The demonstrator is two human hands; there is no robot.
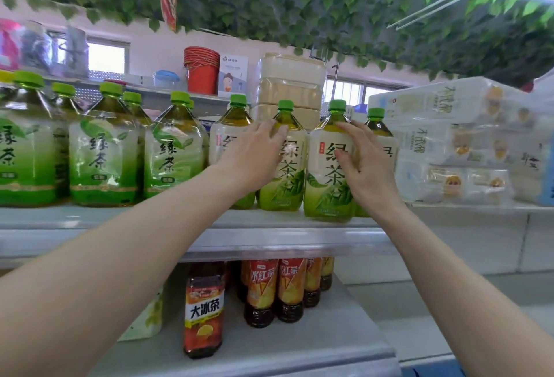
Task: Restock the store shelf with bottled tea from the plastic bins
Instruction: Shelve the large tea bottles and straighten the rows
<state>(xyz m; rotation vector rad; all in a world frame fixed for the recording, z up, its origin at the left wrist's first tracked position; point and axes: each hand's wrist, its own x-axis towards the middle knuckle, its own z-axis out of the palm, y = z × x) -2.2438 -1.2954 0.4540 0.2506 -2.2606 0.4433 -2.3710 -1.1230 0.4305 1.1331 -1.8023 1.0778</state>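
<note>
Partly hidden behind the left hand: label of a green tea bottle. Behind the right hand: most of the rightmost bottle. Cut off at the left edge: another bottle. Blurred: upper-shelf goods.

Far above I see a stack of red buckets, leafy vines overhead, and wrapped tissue packs at right.

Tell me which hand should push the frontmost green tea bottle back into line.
Right. The right hand already lies flat on the frontmost bottle, which overhangs the shelf edge; the left hand rests on its neighbour.
</note>
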